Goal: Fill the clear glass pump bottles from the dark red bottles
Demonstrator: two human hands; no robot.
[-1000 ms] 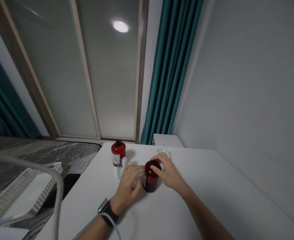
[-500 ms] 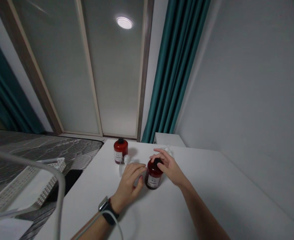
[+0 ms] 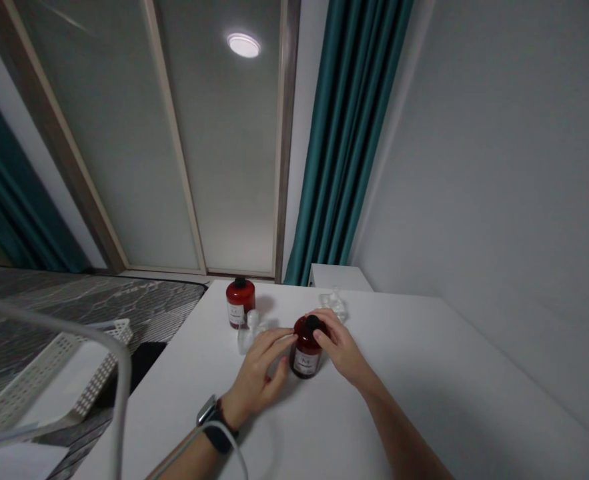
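A dark red bottle (image 3: pixel 307 360) with a white label and a black cap stands upright on the white table (image 3: pixel 334 420). My right hand (image 3: pixel 341 347) curls around its upper right side, thumb in front and fingers behind. On the bottle's left, my left hand (image 3: pixel 264 367) has its fingers stretched out, the fingertips at the bottle's shoulder; whether they press on it I cannot tell. Farther back to the left is a second red bottle (image 3: pixel 240 303) with a black cap. Close to it lies a whitish, partly clear object (image 3: pixel 247 335) whose kind I cannot make out.
Crumpled clear plastic (image 3: pixel 333 305) lies behind my right hand. A white perforated basket (image 3: pixel 34 383) is at the lower left, beyond the table edge. A pale cable (image 3: pixel 121 400) loops across the left foreground. A white cabinet (image 3: pixel 341 277) stands behind the table, near a teal curtain (image 3: pixel 344 167).
My right hand has come down from above the cap onto the bottle's upper right side. The left fingers have shifted slightly toward the bottle. More of the clear plastic shows behind.
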